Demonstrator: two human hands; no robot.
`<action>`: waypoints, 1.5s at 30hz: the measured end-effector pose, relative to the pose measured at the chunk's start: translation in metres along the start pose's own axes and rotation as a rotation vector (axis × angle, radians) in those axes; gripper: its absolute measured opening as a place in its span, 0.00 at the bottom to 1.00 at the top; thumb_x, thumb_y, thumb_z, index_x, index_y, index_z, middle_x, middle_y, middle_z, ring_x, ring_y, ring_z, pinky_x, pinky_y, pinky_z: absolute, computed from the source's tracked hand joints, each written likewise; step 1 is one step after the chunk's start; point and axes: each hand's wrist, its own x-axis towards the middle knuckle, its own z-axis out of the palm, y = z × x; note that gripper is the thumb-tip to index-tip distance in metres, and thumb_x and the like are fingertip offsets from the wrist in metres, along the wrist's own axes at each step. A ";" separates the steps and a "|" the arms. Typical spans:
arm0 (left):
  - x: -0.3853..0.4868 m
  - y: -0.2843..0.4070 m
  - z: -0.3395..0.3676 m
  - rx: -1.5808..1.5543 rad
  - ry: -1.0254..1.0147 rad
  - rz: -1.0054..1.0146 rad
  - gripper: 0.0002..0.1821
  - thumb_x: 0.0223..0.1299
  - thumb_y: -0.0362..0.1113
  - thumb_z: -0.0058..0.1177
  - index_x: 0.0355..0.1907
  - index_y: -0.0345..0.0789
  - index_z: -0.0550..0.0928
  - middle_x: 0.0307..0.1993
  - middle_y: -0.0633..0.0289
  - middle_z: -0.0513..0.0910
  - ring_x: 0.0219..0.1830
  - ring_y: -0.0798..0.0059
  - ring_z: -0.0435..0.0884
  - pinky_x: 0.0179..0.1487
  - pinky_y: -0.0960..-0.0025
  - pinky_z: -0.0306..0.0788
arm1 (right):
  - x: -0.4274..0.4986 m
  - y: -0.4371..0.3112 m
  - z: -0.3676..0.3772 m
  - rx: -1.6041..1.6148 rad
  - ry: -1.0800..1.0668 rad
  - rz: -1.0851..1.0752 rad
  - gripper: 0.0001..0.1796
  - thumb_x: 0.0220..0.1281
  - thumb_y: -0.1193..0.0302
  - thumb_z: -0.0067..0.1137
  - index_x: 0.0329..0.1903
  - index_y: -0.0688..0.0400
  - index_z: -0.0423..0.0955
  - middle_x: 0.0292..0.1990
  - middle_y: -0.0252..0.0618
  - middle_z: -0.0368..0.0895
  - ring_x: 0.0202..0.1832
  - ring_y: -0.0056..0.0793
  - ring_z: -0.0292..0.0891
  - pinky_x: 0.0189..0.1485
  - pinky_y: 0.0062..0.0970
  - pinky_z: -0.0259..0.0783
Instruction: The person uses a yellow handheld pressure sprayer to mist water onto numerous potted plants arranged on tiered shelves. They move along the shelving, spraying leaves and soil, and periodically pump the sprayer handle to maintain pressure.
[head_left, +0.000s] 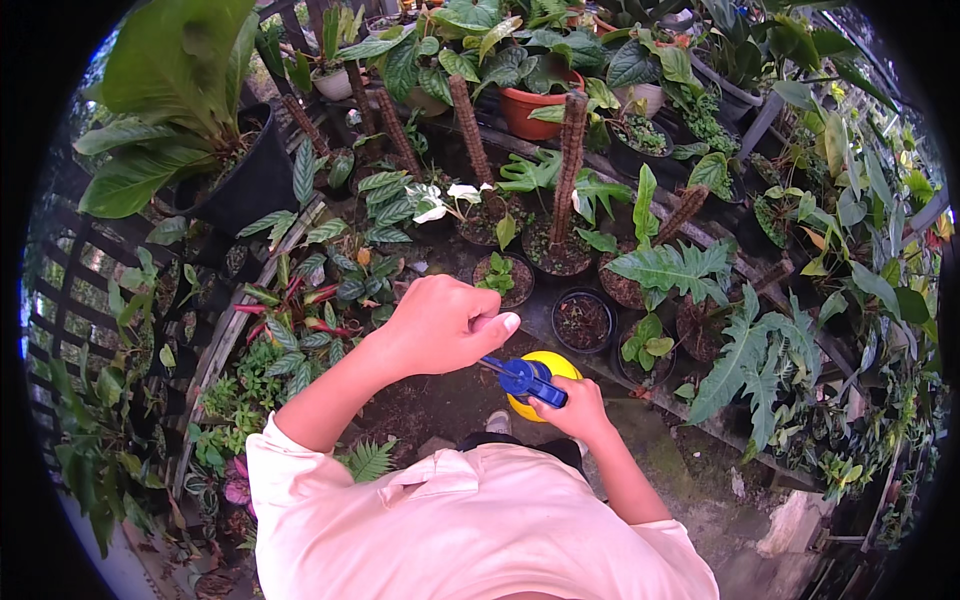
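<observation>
A yellow pressure sprayer (559, 363) with a blue pump head (521, 377) is held upright in front of my body. My right hand (574, 407) grips the blue handle at its right side. Above and to the left of the sprayer, my left hand (450, 326) is curled with the thumb along the fingers; whether anything is inside it cannot be told. A thin dark nozzle tube (491, 364) runs from the pump head to just below this hand. Beyond the hands stand a small black pot of soil (583, 321) and a pot with a small green seedling (502, 279).
Potted plants surround me on three sides. Several fibre poles (570, 165) rise from pots ahead. A terracotta-coloured pot (531, 112) stands on the rack behind them. A large-leaved plant in a black pot (259, 176) is at upper left. Cut-leaved foliage (739, 367) spreads at right; a weathered plank (236, 307) edges the left bed.
</observation>
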 end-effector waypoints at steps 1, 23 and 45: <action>0.000 -0.003 0.000 -0.023 -0.016 -0.035 0.24 0.63 0.49 0.48 0.17 0.34 0.73 0.13 0.54 0.73 0.17 0.55 0.74 0.25 0.58 0.66 | -0.001 0.002 0.002 -0.006 0.019 -0.028 0.20 0.46 0.50 0.66 0.32 0.54 0.82 0.19 0.44 0.79 0.25 0.44 0.80 0.33 0.38 0.75; -0.011 -0.023 0.101 -0.310 -0.126 -0.262 0.28 0.70 0.53 0.38 0.23 0.33 0.79 0.20 0.46 0.78 0.25 0.49 0.79 0.32 0.54 0.70 | -0.003 -0.016 0.001 -0.107 0.018 -0.043 0.21 0.48 0.48 0.66 0.29 0.55 0.80 0.19 0.42 0.80 0.24 0.42 0.79 0.32 0.37 0.75; -0.018 -0.063 0.153 -0.432 0.229 -0.440 0.26 0.68 0.49 0.40 0.25 0.27 0.77 0.22 0.40 0.75 0.29 0.43 0.77 0.34 0.52 0.67 | 0.007 -0.032 0.024 0.015 0.058 0.051 0.23 0.49 0.50 0.66 0.29 0.60 0.77 0.21 0.46 0.80 0.25 0.41 0.80 0.32 0.35 0.73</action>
